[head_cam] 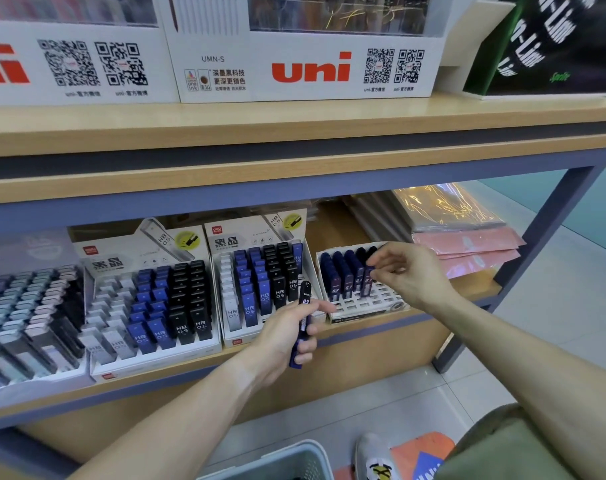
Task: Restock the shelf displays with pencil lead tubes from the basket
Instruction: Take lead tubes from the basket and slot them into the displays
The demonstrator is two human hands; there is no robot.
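Your right hand (407,273) is pinching a 0.3 tube (368,280) into the right-end display tray (360,308); its front slots are sitting unfilled. Your left hand (287,336) is gripping spare tubes (303,327), so restocking is looking partway done

We see bright, even indoor light; glare on the plastic sleeves (450,206); wide-angle bowing of the shelf edge (294,133); soft focus at frame margins.

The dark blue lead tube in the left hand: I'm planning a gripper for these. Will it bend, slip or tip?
The lead tube looks like rigid plastic, so probably stiff. Its glossy sides may slip. Tall and narrow, it would likely tip standing free, hence the slotted tray.
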